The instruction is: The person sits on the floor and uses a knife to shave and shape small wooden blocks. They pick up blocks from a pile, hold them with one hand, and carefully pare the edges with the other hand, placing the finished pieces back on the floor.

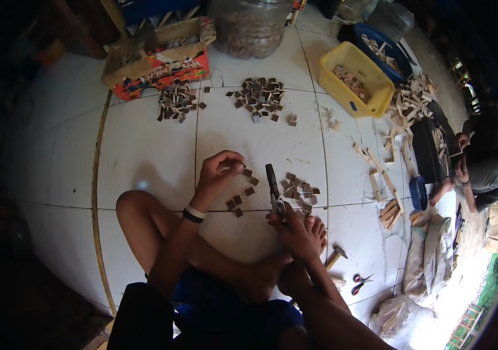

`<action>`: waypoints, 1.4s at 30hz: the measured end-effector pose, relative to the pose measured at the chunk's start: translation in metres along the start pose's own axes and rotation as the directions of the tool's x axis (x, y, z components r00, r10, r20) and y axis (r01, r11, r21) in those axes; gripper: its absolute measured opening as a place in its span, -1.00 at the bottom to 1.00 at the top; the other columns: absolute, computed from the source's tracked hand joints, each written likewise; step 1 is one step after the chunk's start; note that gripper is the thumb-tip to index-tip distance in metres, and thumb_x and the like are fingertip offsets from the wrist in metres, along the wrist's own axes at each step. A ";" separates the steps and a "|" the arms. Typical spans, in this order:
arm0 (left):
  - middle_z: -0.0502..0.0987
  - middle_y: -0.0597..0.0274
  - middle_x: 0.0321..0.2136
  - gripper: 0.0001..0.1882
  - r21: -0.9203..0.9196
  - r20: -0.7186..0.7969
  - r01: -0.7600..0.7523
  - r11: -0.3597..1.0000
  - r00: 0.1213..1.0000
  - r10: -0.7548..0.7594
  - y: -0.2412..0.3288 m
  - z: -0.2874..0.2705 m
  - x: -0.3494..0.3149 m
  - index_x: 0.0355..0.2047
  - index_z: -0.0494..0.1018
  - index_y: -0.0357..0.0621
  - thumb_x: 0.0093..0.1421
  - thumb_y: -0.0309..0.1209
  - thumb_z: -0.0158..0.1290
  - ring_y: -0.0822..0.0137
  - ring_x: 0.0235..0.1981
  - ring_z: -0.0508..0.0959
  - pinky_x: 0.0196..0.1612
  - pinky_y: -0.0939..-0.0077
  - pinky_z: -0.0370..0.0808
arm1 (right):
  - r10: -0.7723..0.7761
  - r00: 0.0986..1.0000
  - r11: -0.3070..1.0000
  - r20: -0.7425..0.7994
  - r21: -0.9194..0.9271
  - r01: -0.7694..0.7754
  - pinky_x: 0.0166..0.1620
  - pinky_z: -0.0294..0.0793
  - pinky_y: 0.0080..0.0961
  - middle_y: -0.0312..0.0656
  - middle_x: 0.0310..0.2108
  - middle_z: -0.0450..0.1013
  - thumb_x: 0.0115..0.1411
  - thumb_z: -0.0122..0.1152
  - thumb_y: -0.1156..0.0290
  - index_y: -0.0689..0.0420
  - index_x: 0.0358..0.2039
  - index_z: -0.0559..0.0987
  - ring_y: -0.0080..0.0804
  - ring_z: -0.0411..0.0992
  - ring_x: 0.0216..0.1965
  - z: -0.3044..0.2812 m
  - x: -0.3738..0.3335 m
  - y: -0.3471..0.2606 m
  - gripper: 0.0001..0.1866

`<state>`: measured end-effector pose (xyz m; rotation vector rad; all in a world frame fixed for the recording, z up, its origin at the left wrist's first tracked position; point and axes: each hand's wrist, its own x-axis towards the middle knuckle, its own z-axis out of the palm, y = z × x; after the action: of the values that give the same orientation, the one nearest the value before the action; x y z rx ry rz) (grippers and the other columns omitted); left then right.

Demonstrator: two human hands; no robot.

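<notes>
My left hand [220, 170] is raised over the tiles, thumb and forefinger pinched on a small square piece [240, 166], mostly covered by the fingertips. In my right hand [294, 228] is a narrow, dark hand tool [273, 181] with a metallic lower part, pointing away from me; its exact kind is unclear. Between the hands a few brown square pieces [237, 199] lie scattered on the floor. Just beyond my right hand and foot sits a small heap of brown and pale square pieces [300, 192].
Two larger heaps of squares [263, 96] lie farther off. Behind them stand a cardboard box [164, 73] and a clear plastic container [249, 29]. To the right are a yellow bin [330, 61], wood sticks [409, 105], a hammer [337, 254], scissors [361, 282] and another person [482, 169].
</notes>
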<state>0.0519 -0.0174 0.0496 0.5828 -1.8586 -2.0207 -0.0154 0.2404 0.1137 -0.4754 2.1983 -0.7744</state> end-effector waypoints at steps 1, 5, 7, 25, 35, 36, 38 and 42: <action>0.61 0.25 -0.18 -0.82 -0.035 -0.008 0.006 0.999 1.000 -0.007 0.001 0.005 -0.001 -0.10 0.54 -0.32 0.35 -0.49 0.14 0.45 -0.13 0.61 0.01 0.43 0.62 | 0.058 0.998 0.998 0.015 0.022 -0.059 0.34 0.18 0.13 0.19 0.18 0.46 0.30 0.02 -0.38 -0.19 0.26 0.41 0.28 0.25 0.32 0.000 -0.003 -0.004 -0.30; 0.59 0.20 -0.18 -0.83 -0.298 -0.002 0.046 0.954 0.999 -0.048 0.007 0.017 -0.009 -0.10 0.55 -0.35 0.37 -0.49 0.11 0.41 -0.11 0.61 0.07 0.40 0.65 | -0.163 0.986 0.986 -0.036 0.014 0.164 -0.03 0.34 -0.02 0.20 -0.18 0.50 0.33 0.12 -0.04 0.03 0.23 0.38 0.25 0.43 -0.07 0.006 0.001 -0.003 -0.42; 0.59 0.20 -0.18 -0.82 -0.231 -0.043 0.061 0.971 0.996 -0.073 0.008 0.023 -0.012 -0.10 0.55 -0.36 0.37 -0.49 0.12 0.41 -0.11 0.61 0.07 0.41 0.65 | -0.292 0.955 0.956 -0.058 -0.002 0.292 -0.26 0.51 -0.15 0.17 -0.39 0.56 0.40 0.20 0.21 0.21 0.22 0.36 0.14 0.60 -0.31 0.013 0.012 0.005 -0.50; 0.56 0.16 -0.28 -0.81 -0.394 -0.105 0.067 0.917 0.987 -0.117 0.009 0.020 -0.021 -0.11 0.53 -0.45 0.34 -0.55 0.13 0.27 -0.19 0.70 0.02 0.41 0.68 | -0.292 0.956 0.955 -0.022 0.049 0.292 -0.22 0.50 -0.23 0.04 -0.30 0.60 0.40 0.21 0.26 0.19 0.22 0.36 -0.09 0.60 -0.29 0.034 0.027 0.010 -0.52; 0.54 0.21 -0.27 -0.81 -0.380 -0.114 0.057 0.923 0.988 -0.108 0.011 0.017 -0.021 -0.09 0.51 -0.45 0.36 -0.54 0.12 0.29 -0.15 0.67 0.09 0.34 0.66 | -0.278 0.959 0.959 -0.049 0.043 0.280 -0.27 0.50 -0.15 0.09 -0.38 0.56 0.39 0.19 0.33 0.15 0.21 0.33 0.08 0.58 -0.35 0.035 0.023 -0.006 -0.55; 0.54 0.22 -0.27 -0.81 -0.397 -0.116 0.052 0.916 0.988 -0.107 0.009 0.017 -0.021 -0.09 0.51 -0.45 0.36 -0.54 0.12 0.29 -0.15 0.67 0.09 0.33 0.66 | -0.280 0.959 0.959 -0.046 0.040 0.282 -0.26 0.50 -0.15 0.09 -0.38 0.56 0.39 0.19 0.33 0.15 0.20 0.33 0.08 0.58 -0.35 0.035 0.023 -0.006 -0.56; 0.54 0.21 -0.28 -0.81 -0.429 -0.120 0.050 0.902 0.986 -0.112 0.008 0.017 -0.021 -0.09 0.51 -0.45 0.35 -0.54 0.13 0.28 -0.15 0.67 0.08 0.35 0.67 | -0.281 0.959 0.959 -0.043 0.030 0.282 -0.26 0.50 -0.14 0.09 -0.37 0.56 0.39 0.18 0.33 0.16 0.19 0.33 0.08 0.58 -0.34 0.036 0.023 -0.006 -0.56; 0.53 0.18 -0.28 -0.81 -0.456 -0.120 0.049 0.889 0.986 -0.116 0.007 0.018 -0.021 -0.11 0.52 -0.45 0.34 -0.54 0.14 0.26 -0.17 0.68 0.06 0.39 0.67 | -0.266 0.964 0.963 -0.024 0.046 0.267 -0.24 0.51 -0.13 0.10 -0.36 0.57 0.39 0.19 0.32 0.17 0.18 0.35 0.09 0.59 -0.31 0.037 0.025 -0.003 -0.57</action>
<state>0.0607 0.0078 0.0591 0.6576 -1.2331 -2.2939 -0.0040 0.2107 0.0825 -0.7540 2.1514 -0.9751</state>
